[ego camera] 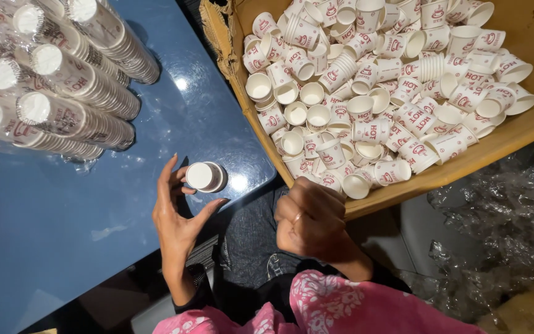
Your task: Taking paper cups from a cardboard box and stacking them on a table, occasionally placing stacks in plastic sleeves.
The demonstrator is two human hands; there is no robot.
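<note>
Steadying small stack of white paper cups (205, 177) at frame centre w/ spread left hand (177, 216), fingertips only; right hand (310, 219), curled at brown cardboard box (495, 145) edge, contents can't tell.

The person wears a pink garment (335, 306) printed with white floral patterns, over dark trousers (251, 247). The right hand (310, 219) carries a thin metal ring (296, 218) on one finger. The left hand (177, 222) is bare, with a dark cuff (191, 300) at its wrist
</note>
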